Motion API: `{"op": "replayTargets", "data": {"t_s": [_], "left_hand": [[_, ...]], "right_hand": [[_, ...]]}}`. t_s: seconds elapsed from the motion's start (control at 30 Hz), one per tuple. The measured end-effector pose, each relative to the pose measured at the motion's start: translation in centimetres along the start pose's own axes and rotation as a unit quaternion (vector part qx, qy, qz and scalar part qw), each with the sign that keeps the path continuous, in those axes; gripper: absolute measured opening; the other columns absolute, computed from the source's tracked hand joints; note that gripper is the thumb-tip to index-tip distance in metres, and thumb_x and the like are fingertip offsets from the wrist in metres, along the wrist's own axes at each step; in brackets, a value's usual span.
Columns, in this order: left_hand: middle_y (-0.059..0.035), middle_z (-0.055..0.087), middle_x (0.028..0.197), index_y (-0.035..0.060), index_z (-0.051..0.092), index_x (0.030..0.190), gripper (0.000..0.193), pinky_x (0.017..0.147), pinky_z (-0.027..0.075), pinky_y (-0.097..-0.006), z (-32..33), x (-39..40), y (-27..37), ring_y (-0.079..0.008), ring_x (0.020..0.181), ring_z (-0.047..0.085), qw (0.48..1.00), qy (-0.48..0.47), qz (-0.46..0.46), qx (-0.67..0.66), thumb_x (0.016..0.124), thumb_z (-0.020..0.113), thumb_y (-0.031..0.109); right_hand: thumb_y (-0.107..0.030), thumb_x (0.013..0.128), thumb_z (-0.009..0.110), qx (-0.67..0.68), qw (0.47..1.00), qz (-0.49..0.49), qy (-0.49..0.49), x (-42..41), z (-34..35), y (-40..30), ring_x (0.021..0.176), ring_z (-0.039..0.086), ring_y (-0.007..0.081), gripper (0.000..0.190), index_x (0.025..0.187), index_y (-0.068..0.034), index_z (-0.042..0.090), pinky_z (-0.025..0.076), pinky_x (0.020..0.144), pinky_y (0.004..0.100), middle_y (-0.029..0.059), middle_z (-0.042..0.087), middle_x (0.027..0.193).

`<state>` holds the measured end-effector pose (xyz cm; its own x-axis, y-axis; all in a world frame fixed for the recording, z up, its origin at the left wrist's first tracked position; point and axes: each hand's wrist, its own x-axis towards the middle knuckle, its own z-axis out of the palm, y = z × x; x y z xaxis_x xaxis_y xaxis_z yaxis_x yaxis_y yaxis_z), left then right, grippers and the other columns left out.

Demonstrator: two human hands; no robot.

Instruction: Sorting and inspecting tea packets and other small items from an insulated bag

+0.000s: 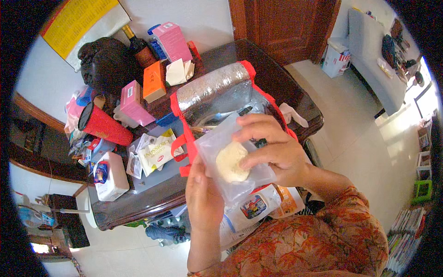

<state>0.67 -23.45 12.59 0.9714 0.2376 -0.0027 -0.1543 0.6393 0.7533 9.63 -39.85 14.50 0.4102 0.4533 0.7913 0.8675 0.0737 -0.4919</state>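
My left hand [204,197] supports a translucent plastic sheet or bag [214,145] from its near left side. On or inside it sits a pale yellow, round, dough-like piece [228,162]; I cannot tell whether the plastic covers it. My right hand [273,149] reaches over from the right, its fingertips on the piece and the plastic's upper edge. Just behind stands an opened red insulated bag [188,138] with a silver foil lining [214,88]. Thin sticks and dark items show inside, partly hidden by the plastic. A printed white and orange package [242,218] lies below my hands.
The dark glossy table [145,200] bears a croissant wrapper [155,152], a red tumbler [104,124], a white container [111,176], pink boxes [173,41], an orange box [154,81], a bottle [138,46] and a dark carved object [105,65]. Bottles [169,235] stand beneath.
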Motion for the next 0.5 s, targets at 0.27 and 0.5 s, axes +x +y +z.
{"op": "replayTargets", "data": {"t_s": [0.27, 0.5], "left_hand": [[-0.0116, 0.059, 0.117, -0.0024, 0.047, 0.124, 0.050, 0.089, 0.048, -0.0316, 0.8, -0.6, -0.3, -0.0190, 0.104, 0.059, 0.997, 0.026, 0.032, 0.064, 0.077, 0.062, -0.010], [-0.0109, 0.059, 0.115, -0.0024, 0.049, 0.122, 0.049, 0.090, 0.047, -0.0309, 0.8, -0.7, -0.1, -0.0176, 0.103, 0.059, 0.985, 0.049, 0.111, 0.126, 0.076, 0.065, -0.008]], "right_hand": [[-0.008, 0.072, 0.067, -0.018, 0.999, 0.031, 0.016, -0.8, 0.8, -0.6, 0.114, 0.050, 0.0331, 0.009, 0.081, -0.012, 0.068, 0.039, 0.096, 0.0427, 0.0154, 0.056, 0.117], [0.003, 0.076, 0.061, 0.066, 0.986, 0.146, 0.035, -1.2, 0.2, -0.9, 0.103, 0.058, 0.0261, 0.018, 0.089, -0.007, 0.067, 0.046, 0.088, 0.0345, 0.0126, 0.061, 0.107]]}}
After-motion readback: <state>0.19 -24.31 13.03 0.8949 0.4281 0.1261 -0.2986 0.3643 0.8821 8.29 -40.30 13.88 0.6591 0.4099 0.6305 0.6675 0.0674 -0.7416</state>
